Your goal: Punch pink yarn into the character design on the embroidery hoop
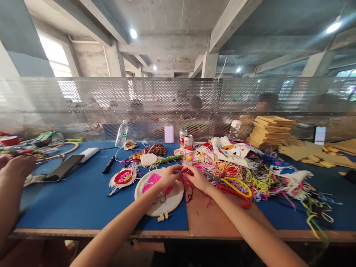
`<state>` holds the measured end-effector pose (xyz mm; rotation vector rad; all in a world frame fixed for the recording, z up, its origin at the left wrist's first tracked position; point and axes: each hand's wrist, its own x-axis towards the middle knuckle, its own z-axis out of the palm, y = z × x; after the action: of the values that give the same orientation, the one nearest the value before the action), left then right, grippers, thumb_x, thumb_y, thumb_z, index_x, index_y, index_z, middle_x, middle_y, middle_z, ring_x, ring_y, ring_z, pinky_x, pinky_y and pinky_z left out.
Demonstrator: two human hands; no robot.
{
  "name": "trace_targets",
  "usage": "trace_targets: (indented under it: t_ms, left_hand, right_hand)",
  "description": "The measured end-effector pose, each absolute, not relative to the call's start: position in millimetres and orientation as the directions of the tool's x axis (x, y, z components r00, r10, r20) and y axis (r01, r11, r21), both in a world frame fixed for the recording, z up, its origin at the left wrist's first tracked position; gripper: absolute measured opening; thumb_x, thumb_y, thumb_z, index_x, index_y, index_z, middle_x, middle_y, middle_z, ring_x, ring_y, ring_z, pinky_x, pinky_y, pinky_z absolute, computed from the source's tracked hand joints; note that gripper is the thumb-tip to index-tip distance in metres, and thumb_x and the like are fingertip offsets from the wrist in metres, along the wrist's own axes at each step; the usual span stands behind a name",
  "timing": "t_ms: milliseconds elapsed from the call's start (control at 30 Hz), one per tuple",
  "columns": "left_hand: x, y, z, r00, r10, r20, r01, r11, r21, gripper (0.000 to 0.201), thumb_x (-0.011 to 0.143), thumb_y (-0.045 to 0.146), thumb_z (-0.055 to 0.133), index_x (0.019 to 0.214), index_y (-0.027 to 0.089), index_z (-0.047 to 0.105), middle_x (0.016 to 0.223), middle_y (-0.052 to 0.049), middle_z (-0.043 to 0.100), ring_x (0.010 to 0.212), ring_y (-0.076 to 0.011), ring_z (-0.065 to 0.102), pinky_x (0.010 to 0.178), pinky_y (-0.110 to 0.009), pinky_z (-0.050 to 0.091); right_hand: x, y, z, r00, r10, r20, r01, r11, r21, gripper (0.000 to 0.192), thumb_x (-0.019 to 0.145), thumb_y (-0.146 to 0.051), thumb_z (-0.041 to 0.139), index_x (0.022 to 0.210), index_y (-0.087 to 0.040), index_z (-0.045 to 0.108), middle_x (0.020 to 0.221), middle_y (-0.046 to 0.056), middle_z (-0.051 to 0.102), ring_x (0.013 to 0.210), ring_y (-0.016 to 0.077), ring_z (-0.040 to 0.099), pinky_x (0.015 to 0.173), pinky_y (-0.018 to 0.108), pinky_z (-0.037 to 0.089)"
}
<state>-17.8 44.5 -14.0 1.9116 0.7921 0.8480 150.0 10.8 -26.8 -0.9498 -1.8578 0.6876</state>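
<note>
My left hand (170, 176) and my right hand (195, 177) meet with fingers pinched together. Whatever lies between the fingertips is too small to make out; a thin bluish bit shows there. Pink yarn (191, 182) lies right at my right fingers. Below my left hand rests an embroidery hoop (174, 202) with white cloth, a pink stitched patch (151, 182) and drawn dark lines. Its screw clamp (163, 216) points toward me. Just right of my right hand are scissors (236, 187) with yellow handles, beside a red-handled tool (235, 198).
A heap of tangled yarn (258, 178) spreads at right, with stitched cloth (233, 150) on it. Two cans (188, 142), a bottle (121, 134) and a cardboard stack (271, 131) stand behind. A round red patch (123, 178) lies left. Another person's arm (11, 185) reaches in.
</note>
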Motion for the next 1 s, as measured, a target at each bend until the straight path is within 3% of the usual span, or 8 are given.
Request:
trace_targets:
  t_ms: [100,200,333,400,533,667,1000]
  left_hand:
    - [-21,43,-20,0.562,0.765,0.314,0.138,-0.461,0.877,0.026,0.069,0.017,0.061,0.095,0.012,0.065,0.096,-0.009,0.066,0.089,-0.0205,0.060,0.077,-0.030,0.047]
    - [-24,44,-22,0.546,0.787,0.289,0.097,-0.402,0.910,0.024,0.067,0.020,0.065,0.089,0.011,0.064,0.088,-0.008,0.067,0.079,-0.0179,0.061,0.072,-0.028,0.047]
    - [-25,44,-21,0.497,0.823,0.273,0.201,-0.416,0.887,0.017,0.068,0.017,0.063,0.084,0.010,0.063,0.078,-0.005,0.066,0.068,-0.0145,0.059,0.062,-0.024,0.045]
    - [-26,42,-19,0.489,0.819,0.301,0.316,-0.488,0.814,0.013,0.071,0.016,0.059,0.083,0.011,0.063,0.075,-0.004,0.065,0.066,-0.0135,0.057,0.059,-0.022,0.043]
    - [-28,38,-15,0.512,0.757,0.405,0.537,-0.650,0.537,0.014,0.078,0.014,0.050,0.078,0.014,0.064,0.075,-0.004,0.063,0.067,-0.0135,0.055,0.062,-0.023,0.041]
    - [-29,36,-13,0.540,0.735,0.409,0.623,-0.676,0.392,0.020,0.083,0.021,0.046,0.078,0.015,0.064,0.075,-0.005,0.062,0.067,-0.0154,0.055,0.062,-0.024,0.040]
    - [-37,38,-4,0.448,0.805,0.390,0.722,-0.583,0.373,0.020,0.082,0.019,0.045,0.083,0.016,0.065,0.082,-0.007,0.067,0.073,-0.0187,0.059,0.064,-0.025,0.039]
  right_hand:
    - [147,9,-27,-0.291,0.809,0.511,0.397,0.588,-0.705,0.011,0.081,-0.018,0.050,0.087,-0.021,0.058,0.085,0.001,0.064,0.073,0.0155,0.060,0.070,0.029,0.046]
    - [145,7,-28,-0.301,0.776,0.555,0.466,0.627,-0.624,0.016,0.081,-0.014,0.049,0.092,-0.022,0.058,0.090,0.002,0.065,0.079,0.0162,0.061,0.073,0.029,0.045]
    - [147,6,-28,-0.332,0.748,0.574,0.570,0.644,-0.511,0.018,0.083,-0.014,0.048,0.095,-0.024,0.057,0.093,0.002,0.066,0.084,0.0174,0.062,0.074,0.028,0.045]
    - [149,5,-27,-0.333,0.747,0.575,0.620,0.633,-0.463,0.019,0.083,-0.013,0.048,0.095,-0.024,0.057,0.093,0.002,0.066,0.083,0.0176,0.062,0.072,0.028,0.045]
    - [153,5,-21,-0.325,0.738,0.591,0.682,0.616,-0.394,0.021,0.082,-0.010,0.047,0.093,-0.024,0.057,0.092,0.002,0.065,0.083,0.0176,0.061,0.070,0.026,0.044]
    - [157,6,-17,-0.300,0.716,0.630,0.681,0.623,-0.384,0.021,0.083,-0.010,0.044,0.093,-0.023,0.057,0.094,0.003,0.064,0.088,0.0185,0.059,0.075,0.028,0.044]
    - [168,11,-18,-0.189,0.725,0.662,0.735,0.551,-0.394,0.020,0.083,-0.013,0.043,0.092,-0.023,0.057,0.089,0.004,0.063,0.082,0.0195,0.058,0.072,0.029,0.043]
